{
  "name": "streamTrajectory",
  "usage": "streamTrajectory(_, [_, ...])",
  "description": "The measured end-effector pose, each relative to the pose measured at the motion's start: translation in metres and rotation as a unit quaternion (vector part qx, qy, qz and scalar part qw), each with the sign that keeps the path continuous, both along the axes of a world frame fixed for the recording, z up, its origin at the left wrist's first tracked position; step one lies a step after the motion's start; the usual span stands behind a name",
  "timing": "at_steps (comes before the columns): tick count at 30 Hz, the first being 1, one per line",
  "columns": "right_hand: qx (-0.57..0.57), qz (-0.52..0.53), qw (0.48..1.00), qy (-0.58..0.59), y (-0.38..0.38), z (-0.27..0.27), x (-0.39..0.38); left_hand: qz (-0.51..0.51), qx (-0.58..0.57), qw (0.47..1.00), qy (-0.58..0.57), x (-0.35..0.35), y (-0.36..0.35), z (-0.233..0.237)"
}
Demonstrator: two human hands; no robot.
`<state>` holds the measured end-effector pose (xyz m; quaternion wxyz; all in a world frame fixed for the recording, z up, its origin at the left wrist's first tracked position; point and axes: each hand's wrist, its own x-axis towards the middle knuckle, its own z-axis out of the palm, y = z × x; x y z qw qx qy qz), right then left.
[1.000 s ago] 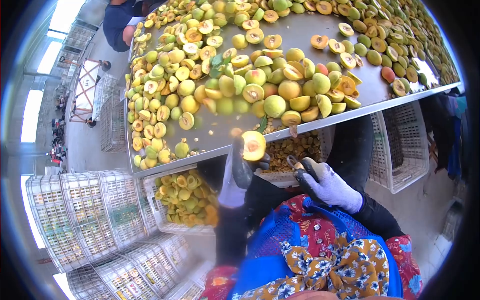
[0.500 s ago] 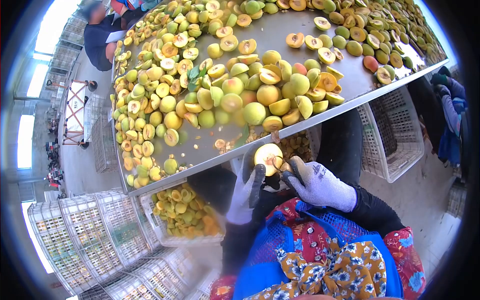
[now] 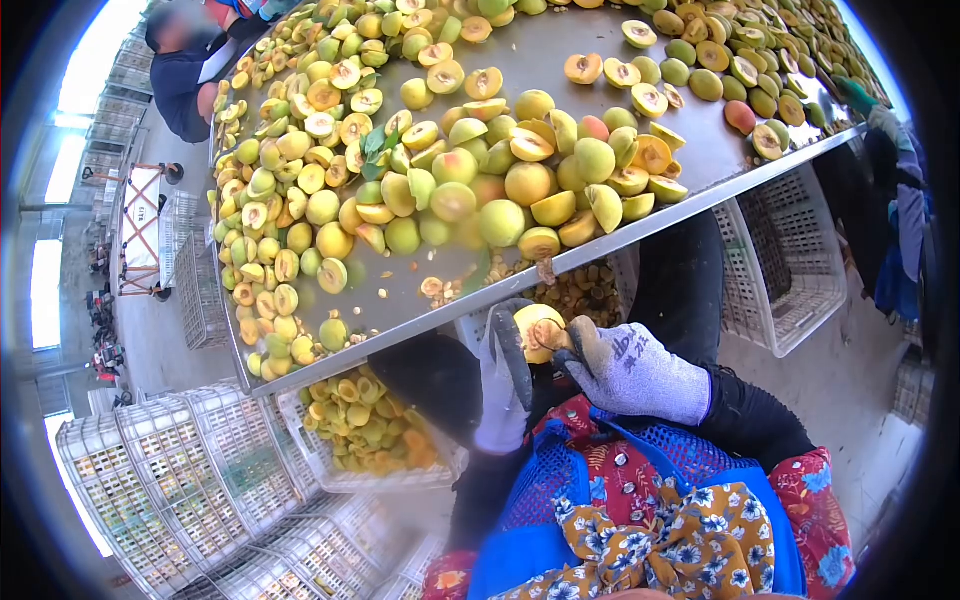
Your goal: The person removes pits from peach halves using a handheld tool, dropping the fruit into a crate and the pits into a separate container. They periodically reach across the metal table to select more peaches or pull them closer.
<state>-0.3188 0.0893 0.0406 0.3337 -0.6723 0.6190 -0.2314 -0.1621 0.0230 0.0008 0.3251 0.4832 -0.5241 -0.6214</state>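
Fruit half (image 3: 536, 328) sits just under the near edge of the desk (image 3: 650, 220), pinched tight in the grip of the left hand (image 3: 505, 375). The right hand (image 3: 632, 372) has its grip closed on a small tool (image 3: 563, 338) poking the fruit's middle. I think this is the scooping-out step. Next it needs a careful twist.

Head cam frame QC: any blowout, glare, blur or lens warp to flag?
Head view: heavy fisheye, black vignette all round, and the steel table edge bows. Head view: the windows at left are blown out white. Head view: the left hand, right hand and the halved fruit between them are sharp; the fruit crate below looks smeared.
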Motion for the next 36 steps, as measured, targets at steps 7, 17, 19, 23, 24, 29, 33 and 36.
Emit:
streamTrajectory(7, [0.081, 0.019, 0.996, -0.012, -0.002, -0.002, 0.003, 0.065, -0.140, 0.981, -0.114, -0.004, 0.005, -0.018])
streamTrajectory(17, [0.422, -0.074, 0.652, -0.625, 0.010, -0.016, -0.016, -0.127, -0.164, 0.974, -0.088, -0.002, -0.006, -0.013])
streamTrajectory(19, [0.479, -0.125, 0.514, -0.700, 0.018, -0.027, -0.017, -0.174, -0.120, 0.976, -0.059, 0.002, -0.008, -0.003])
streamTrajectory(23, [0.464, -0.168, 0.517, -0.700, 0.028, -0.029, -0.015, -0.194, -0.242, 0.951, -0.012, 0.004, -0.001, -0.002])
streamTrajectory(24, [0.446, -0.179, 0.593, -0.645, 0.027, -0.018, -0.010, -0.218, -0.275, 0.935, -0.043, 0.006, 0.001, -0.009])
streamTrajectory(29, [0.472, -0.196, 0.453, -0.731, 0.036, -0.029, -0.014, -0.274, -0.234, 0.930, -0.067, 0.007, 0.001, -0.009])
streamTrajectory(33, [0.482, -0.186, 0.501, -0.695, 0.030, -0.003, -0.008, -0.289, -0.283, 0.914, -0.018, 0.004, -0.006, -0.004])
streamTrajectory(36, [0.471, 0.004, 0.218, -0.855, 0.038, -0.049, -0.013, -0.326, -0.203, 0.923, 0.033, 0.002, -0.017, -0.006])
